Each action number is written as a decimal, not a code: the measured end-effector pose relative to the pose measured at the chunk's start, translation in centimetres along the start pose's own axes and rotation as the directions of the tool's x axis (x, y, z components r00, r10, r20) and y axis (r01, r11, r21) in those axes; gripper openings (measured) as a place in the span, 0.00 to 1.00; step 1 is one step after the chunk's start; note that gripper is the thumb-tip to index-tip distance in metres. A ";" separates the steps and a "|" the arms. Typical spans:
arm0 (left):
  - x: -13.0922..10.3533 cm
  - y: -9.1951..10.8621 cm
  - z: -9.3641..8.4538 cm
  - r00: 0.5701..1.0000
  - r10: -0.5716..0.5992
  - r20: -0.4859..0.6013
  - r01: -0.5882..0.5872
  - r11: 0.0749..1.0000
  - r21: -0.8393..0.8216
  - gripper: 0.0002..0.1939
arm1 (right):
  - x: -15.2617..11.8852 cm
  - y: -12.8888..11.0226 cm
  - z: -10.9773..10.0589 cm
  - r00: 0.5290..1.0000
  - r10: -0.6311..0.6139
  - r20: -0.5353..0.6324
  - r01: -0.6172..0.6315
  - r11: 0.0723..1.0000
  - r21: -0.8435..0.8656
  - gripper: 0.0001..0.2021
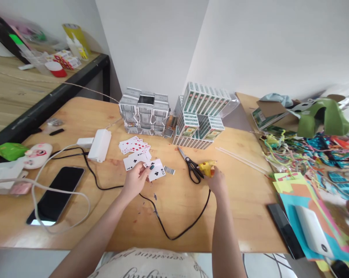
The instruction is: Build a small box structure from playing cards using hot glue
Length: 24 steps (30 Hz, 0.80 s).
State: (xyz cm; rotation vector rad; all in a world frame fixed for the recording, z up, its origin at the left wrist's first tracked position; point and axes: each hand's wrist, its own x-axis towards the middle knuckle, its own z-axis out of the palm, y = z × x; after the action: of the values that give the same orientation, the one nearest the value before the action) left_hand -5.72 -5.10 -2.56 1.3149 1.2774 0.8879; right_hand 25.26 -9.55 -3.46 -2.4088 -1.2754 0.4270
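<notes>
My left hand (137, 177) pinches a playing card (157, 170), a two of clubs, above the wooden table. Just behind it lie loose cards (135, 146), some red and some black, overlapping. A small patterned card piece (169, 170) rests right of the held card. My right hand (217, 180) is closed around a yellow glue gun (206, 167), whose black cord loops across the table. Black-handled scissors (190, 165) lie open beside the glue gun on its left. At the back stands a structure built of folded cards (145, 112), with stacked card boxes (201, 116) to its right.
A white power block (100, 145) and a phone (57, 195) with cables lie on the left. Two clear sticks (242, 160) lie right of the glue gun. Colored paper (307, 212), a power bank (313, 231) and tangled strings (281, 152) fill the right side.
</notes>
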 end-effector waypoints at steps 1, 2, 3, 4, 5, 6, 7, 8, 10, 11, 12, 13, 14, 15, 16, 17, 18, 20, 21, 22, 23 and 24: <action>0.0 -0.1 0.0 1.000 0.006 0.000 -0.006 1.000 0.009 0.18 | 0.2 0.1 -0.3 1.000 0.008 0.013 -0.009 1.000 0.019 0.24; -0.1 -0.2 -0.1 1.000 0.013 -0.005 -0.013 1.000 0.016 0.17 | 0.4 0.2 -0.7 1.000 0.013 0.016 -0.013 1.000 0.025 0.22; -0.1 -0.3 -0.1 1.000 0.020 -0.012 -0.020 1.000 0.018 0.17 | 0.3 0.3 -1.1 1.000 0.014 0.024 -0.015 0.999 0.039 0.20; -0.1 -0.4 -0.2 0.999 0.027 -0.019 -0.027 0.999 0.017 0.17 | 0.2 0.3 -1.7 0.999 0.018 0.042 -0.021 0.997 0.077 0.19; -0.1 -0.5 -0.3 0.999 0.034 -0.028 -0.034 0.999 0.013 0.17 | -0.1 0.3 -2.3 0.997 0.026 0.069 -0.035 0.989 0.147 0.18; 0.0 -0.5 -0.4 0.999 0.038 -0.037 -0.038 0.999 0.014 0.16 | -0.5 0.2 -2.9 0.994 0.032 0.104 -0.059 0.964 0.260 0.17; 0.0 -0.6 -0.5 0.998 0.039 -0.048 -0.039 0.999 0.020 0.16 | -1.1 0.0 -3.6 0.990 0.038 0.138 -0.091 0.909 0.406 0.17; 0.1 -0.5 -0.6 0.998 0.039 -0.059 -0.037 0.999 0.035 0.16 | -1.7 -0.4 -4.1 0.986 0.035 0.162 -0.119 0.826 0.550 0.17; 0.2 -0.2 -0.7 0.996 0.040 -0.084 -0.033 0.996 0.086 0.14 | -3.1 -1.5 -4.9 0.986 -0.030 0.162 -0.114 0.585 0.803 0.15; 0.3 0.1 -0.7 0.995 0.044 -0.093 -0.034 0.993 0.114 0.13 | -3.9 -2.2 -5.1 0.983 -0.080 0.168 -0.113 0.459 0.881 0.14; 0.3 0.5 -0.6 0.994 0.052 -0.100 -0.038 0.990 0.137 0.13 | -4.6 -3.1 -5.1 0.978 -0.118 0.174 -0.122 0.356 0.926 0.13; 0.3 1.0 -0.6 0.993 0.061 -0.103 -0.045 0.987 0.154 0.12 | -5.4 -3.9 -4.9 0.969 -0.148 0.198 -0.149 0.290 0.945 0.13; 0.3 1.5 -0.5 0.992 0.071 -0.104 -0.053 0.985 0.165 0.11 | -6.0 -4.8 -4.6 0.958 -0.167 0.232 -0.186 0.251 0.950 0.13; 0.3 2.1 -0.4 0.991 0.083 -0.106 -0.064 0.982 0.177 0.11 | -6.6 -5.7 -4.2 0.944 -0.187 0.273 -0.227 0.234 0.945 0.12; 0.2 2.6 -0.2 0.989 0.098 -0.113 -0.075 0.978 0.193 0.10 | -7.1 -6.5 -3.7 0.934 -0.199 0.296 -0.250 0.225 0.942 0.11; 0.1 3.1 -0.1 0.985 0.115 -0.126 -0.086 0.973 0.216 0.10 | -7.6 -7.2 -3.3 0.926 -0.208 0.313 -0.265 0.230 0.936 0.11; 0.1 3.5 0.0 0.981 0.133 -0.143 -0.096 0.965 0.243 0.11 | -8.0 -7.8 -3.0 0.914 -0.228 0.336 -0.277 0.254 0.927 0.10; -0.1 4.2 0.1 0.971 0.169 -0.169 -0.113 0.947 0.299 0.12 | -8.6 -8.9 -2.6 0.890 -0.277 0.362 -0.267 0.326 0.907 0.12; -0.2 4.3 0.1 0.966 0.188 -0.175 -0.123 0.937 0.328 0.11 | -8.9 -9.3 -2.5 0.877 -0.306 0.369 -0.253 0.358 0.899 0.13; -0.3 4.5 0.1 0.962 0.209 -0.175 -0.137 0.925 0.354 0.10 | -9.1 -9.7 -2.4 0.867 -0.334 0.371 -0.237 0.380 0.894 0.14; -0.4 4.6 0.1 0.958 0.232 -0.171 -0.153 0.913 0.379 0.09 | -9.3 -10.0 -2.4 0.858 -0.357 0.370 -0.222 0.391 0.893 0.14; -0.5 4.6 0.1 0.952 0.255 -0.166 -0.171 0.900 0.401 0.09 | -9.4 -10.3 -2.4 0.853 -0.373 0.366 -0.210 0.396 0.894 0.15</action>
State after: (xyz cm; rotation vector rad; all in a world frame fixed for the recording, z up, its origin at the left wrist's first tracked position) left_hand -4.76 -5.03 1.99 1.7316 1.5526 0.9877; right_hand 13.80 -12.54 4.24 -1.2322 -0.8943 1.4161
